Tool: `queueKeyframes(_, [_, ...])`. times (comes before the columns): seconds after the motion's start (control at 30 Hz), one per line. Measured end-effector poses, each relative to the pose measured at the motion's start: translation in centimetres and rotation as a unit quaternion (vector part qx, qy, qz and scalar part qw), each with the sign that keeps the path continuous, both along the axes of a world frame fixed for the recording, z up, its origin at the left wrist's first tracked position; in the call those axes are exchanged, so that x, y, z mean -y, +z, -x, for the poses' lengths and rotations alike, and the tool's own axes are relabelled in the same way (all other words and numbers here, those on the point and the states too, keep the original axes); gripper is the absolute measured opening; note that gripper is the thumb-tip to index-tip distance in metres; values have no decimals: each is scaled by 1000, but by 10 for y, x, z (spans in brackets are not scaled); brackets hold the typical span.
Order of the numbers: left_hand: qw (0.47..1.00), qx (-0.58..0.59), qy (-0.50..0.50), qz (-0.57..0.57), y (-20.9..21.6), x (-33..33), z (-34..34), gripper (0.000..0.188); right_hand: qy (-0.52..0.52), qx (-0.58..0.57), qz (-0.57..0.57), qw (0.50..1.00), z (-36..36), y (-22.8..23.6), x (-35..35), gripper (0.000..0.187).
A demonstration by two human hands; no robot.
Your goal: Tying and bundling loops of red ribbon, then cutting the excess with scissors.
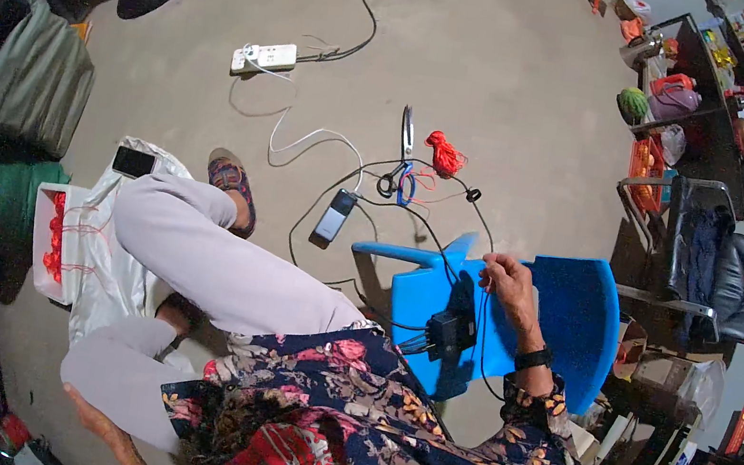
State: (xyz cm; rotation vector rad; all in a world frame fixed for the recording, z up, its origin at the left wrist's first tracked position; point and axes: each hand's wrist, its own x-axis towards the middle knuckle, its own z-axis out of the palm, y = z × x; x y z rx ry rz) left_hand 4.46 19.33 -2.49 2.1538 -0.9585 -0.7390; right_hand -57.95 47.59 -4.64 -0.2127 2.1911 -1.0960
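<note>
My right hand is over a blue plastic chair, its fingers pinched on a thin black cable. That cable runs up to the floor and hangs down below the hand. A black box with several leads rests on the chair, left of my wrist. My left hand lies along my light trouser leg at the lower left, fingers stretched out and holding nothing. Ahead on the floor are scissors with dark and blue handles, a bundle of red cord and a phone with a white cable.
Farther ahead lies a white power strip. At left, a white box holds red pieces beside a white cloth with a dark phone on it. A black armchair and loaded shelves line the right side.
</note>
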Motion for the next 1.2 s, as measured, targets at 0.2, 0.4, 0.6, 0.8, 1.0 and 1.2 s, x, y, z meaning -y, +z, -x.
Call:
queueKeyframes(0.2, [998, -14, 29, 50, -7, 1, 2, 66, 14, -7, 6, 1000, -5, -17, -4, 20])
queueKeyframes(0.4, [996, -49, -11, 69, -9, -15, -17, 61, 133, 63, 47, 988, -33, -42, 42, 20])
queueKeyframes(0.6, [994, -62, 52, 69, 9, -26, 9, 61, 165, 51, 54, 984, -34, -57, 53, 22])
queueKeyframes(0.8, [992, -27, 81, 87, -3, -32, -7, 62, 189, -99, 25, 977, -16, -62, 66, 22])
queueKeyframes(1.0, [991, -33, 46, 121, -13, -41, -25, 56, 230, -129, 36, 964, 5, -91, 87, 18])
queueKeyframes(1.2, [994, 68, 16, 79, -25, -51, -50, 55, 292, -114, 90, 945, 5, -139, 131, 15])
